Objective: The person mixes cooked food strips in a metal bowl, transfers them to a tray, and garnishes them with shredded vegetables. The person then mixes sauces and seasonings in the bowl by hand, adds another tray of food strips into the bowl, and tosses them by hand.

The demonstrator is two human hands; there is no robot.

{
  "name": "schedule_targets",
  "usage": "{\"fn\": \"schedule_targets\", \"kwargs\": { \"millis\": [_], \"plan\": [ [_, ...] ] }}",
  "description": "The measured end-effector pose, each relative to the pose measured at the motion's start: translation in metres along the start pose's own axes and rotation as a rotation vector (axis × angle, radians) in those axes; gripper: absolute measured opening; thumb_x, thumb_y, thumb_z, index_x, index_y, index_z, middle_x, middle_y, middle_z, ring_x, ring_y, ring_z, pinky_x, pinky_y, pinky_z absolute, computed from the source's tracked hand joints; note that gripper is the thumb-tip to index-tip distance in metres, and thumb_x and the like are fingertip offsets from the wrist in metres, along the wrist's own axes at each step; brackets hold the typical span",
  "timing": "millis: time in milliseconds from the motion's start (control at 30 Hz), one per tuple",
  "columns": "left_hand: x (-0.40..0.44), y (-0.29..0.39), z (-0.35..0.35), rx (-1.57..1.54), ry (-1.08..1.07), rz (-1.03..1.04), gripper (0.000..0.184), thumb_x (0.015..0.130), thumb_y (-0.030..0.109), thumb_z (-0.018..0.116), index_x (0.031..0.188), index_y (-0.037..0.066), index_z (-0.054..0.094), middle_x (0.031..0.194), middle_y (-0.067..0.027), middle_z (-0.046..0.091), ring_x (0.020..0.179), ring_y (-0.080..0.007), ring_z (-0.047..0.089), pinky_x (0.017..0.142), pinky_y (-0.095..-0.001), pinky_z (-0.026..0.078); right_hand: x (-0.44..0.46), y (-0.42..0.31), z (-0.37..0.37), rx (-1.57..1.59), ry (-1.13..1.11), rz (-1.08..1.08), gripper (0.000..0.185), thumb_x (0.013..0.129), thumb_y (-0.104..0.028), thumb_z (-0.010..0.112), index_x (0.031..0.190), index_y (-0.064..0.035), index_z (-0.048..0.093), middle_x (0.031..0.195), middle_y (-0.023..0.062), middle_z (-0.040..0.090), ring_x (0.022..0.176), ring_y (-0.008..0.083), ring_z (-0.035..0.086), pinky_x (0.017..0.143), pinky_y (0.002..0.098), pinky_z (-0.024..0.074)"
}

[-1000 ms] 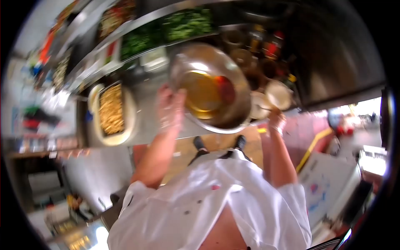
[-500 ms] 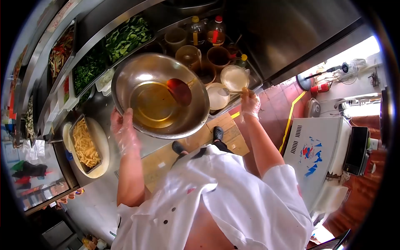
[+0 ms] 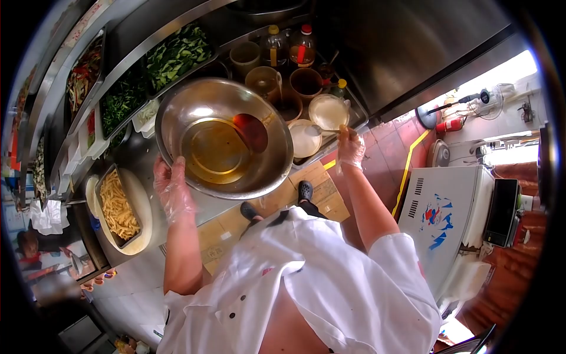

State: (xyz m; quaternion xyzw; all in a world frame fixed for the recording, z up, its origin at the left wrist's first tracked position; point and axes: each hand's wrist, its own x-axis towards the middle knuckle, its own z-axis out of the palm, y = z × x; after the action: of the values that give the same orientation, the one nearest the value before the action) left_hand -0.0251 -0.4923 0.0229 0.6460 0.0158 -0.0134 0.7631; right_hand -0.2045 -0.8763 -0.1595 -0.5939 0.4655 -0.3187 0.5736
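A large steel bowl (image 3: 203,97) holds yellowish liquid (image 3: 206,147) and a dark red pool (image 3: 252,133). My left hand (image 3: 173,187), in a clear plastic glove, grips the bowl's near left rim. My gloved right hand (image 3: 351,147) is closed on the handle of a spoon (image 3: 326,130). The spoon's head is over a container of white powder (image 3: 305,139), beside a second white-filled container (image 3: 328,111). Brown cups (image 3: 306,82) and bottles with yellow (image 3: 273,46) and red (image 3: 302,46) caps stand beyond them.
At left, a tray of pale yellow strips (image 3: 119,206) rests on an oval board (image 3: 141,200). Leafy greens (image 3: 178,56) fill containers behind the bowl. A white appliance (image 3: 442,206) stands at right. Part of another person (image 3: 32,245) shows at far left.
The view has swung and then steadied. My left hand has come to the bowl's rim from beside it. The right hand stays by the white-filled containers with the spoon.
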Motion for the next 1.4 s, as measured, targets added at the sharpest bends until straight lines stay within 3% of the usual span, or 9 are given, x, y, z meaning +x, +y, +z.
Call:
{"fn": "schedule_targets", "kwargs": {
  "millis": [233,400,533,633,667,833,1067,1300,1400],
  "plan": [
    [0.002,-0.004,-0.003,0.063,0.0,0.06,0.034,0.093,0.001,0.068,0.127,0.004,0.068,0.121,-0.0035,0.069,0.11,-0.0143,0.06,0.107,-0.0303,0.041,-0.003,-0.012,0.002,0.14,0.076,0.155,0.024,0.101,-0.028,0.069,0.099,-0.0049,0.075,0.076,0.001,0.068,0.065,0.008,0.056,0.059,0.0246,0.0457],
    [0.003,-0.003,-0.004,0.074,-0.02,0.024,0.033,0.093,0.003,0.069,0.126,-0.001,0.066,0.139,-0.0046,0.055,0.117,-0.0148,0.057,0.107,-0.0303,0.041,-0.013,-0.041,0.005,0.066,0.036,0.127,0.027,0.1,-0.031,0.069,0.098,-0.0049,0.075,0.075,0.0014,0.068,0.064,0.0083,0.057,0.059,0.0259,0.0466],
    [0.002,0.003,-0.004,0.113,-0.013,-0.049,0.036,0.094,0.002,0.069,0.13,-0.001,0.063,0.133,-0.0042,0.059,0.11,-0.0135,0.059,0.103,-0.0294,0.043,-0.06,-0.096,0.042,-0.185,-0.129,-0.015,0.029,0.101,-0.03,0.064,0.102,-0.0023,0.075,0.073,0.0038,0.069,0.065,0.0113,0.062,0.061,0.0308,0.0503],
    [0.003,-0.001,-0.006,0.097,-0.007,-0.007,0.035,0.094,0.001,0.069,0.128,-0.001,0.065,0.131,-0.004,0.06,0.106,-0.0127,0.059,0.101,-0.0291,0.044,-0.075,-0.105,0.067,-0.347,-0.456,-0.643,0.023,0.1,-0.015,0.059,0.107,-0.0005,0.074,0.087,0.018,0.074,0.072,0.0243,0.071,0.068,0.0375,0.0551],
    [0.004,-0.003,-0.006,0.102,0.008,0.007,0.033,0.093,0.001,0.07,0.126,-0.001,0.066,0.133,-0.0048,0.06,0.107,-0.0127,0.059,0.101,-0.0289,0.044,-0.073,-0.108,0.068,-0.393,-0.49,-0.579,0.023,0.099,-0.015,0.06,0.11,0.0002,0.073,0.095,0.0212,0.074,0.077,0.0288,0.072,0.072,0.0386,0.0562],
    [0.004,-0.004,-0.009,0.115,0.022,0.016,0.032,0.093,0.001,0.07,0.125,-0.001,0.067,0.135,-0.0051,0.059,0.11,-0.0134,0.059,0.103,-0.0292,0.043,-0.019,-0.07,0.013,-0.136,-0.206,-0.146,0.024,0.1,-0.013,0.06,0.115,-0.0002,0.075,0.091,0.0109,0.077,0.074,0.0112,0.068,0.067,0.0303,0.0542],
    [0.006,-0.006,-0.008,0.063,-0.011,-0.004,0.036,0.094,0.001,0.068,0.13,0.001,0.063,0.129,-0.0045,0.063,0.112,-0.0142,0.057,0.106,-0.0307,0.041,0.055,-0.029,-0.021,-0.755,0.089,-0.572,0.024,0.101,-0.021,0.06,0.113,-0.006,0.074,0.1,0.0186,0.075,0.092,0.0372,0.071,0.083,0.0453,0.0556],
    [0.004,0.005,-0.001,0.061,-0.012,-0.033,0.036,0.094,0.001,0.067,0.13,0.002,0.064,0.127,-0.0037,0.063,0.116,-0.014,0.055,0.109,-0.0321,0.038,0.067,0.008,-0.006,-0.334,0.141,0.204,0.037,0.096,-0.04,0.062,0.1,-0.0077,0.079,0.083,0.0139,0.076,0.076,0.0242,0.073,0.075,0.0399,0.0555],
    [0.005,-0.001,-0.005,0.073,0.002,-0.005,0.036,0.094,0.001,0.067,0.13,0.002,0.064,0.125,-0.0039,0.063,0.115,-0.014,0.055,0.109,-0.0322,0.038,0.076,0.012,-0.018,-0.163,0.149,0.28,0.037,0.094,-0.036,0.063,0.083,-0.0023,0.074,0.074,0.0108,0.072,0.066,0.021,0.066,0.065,0.0367,0.0528]
  ]
}}
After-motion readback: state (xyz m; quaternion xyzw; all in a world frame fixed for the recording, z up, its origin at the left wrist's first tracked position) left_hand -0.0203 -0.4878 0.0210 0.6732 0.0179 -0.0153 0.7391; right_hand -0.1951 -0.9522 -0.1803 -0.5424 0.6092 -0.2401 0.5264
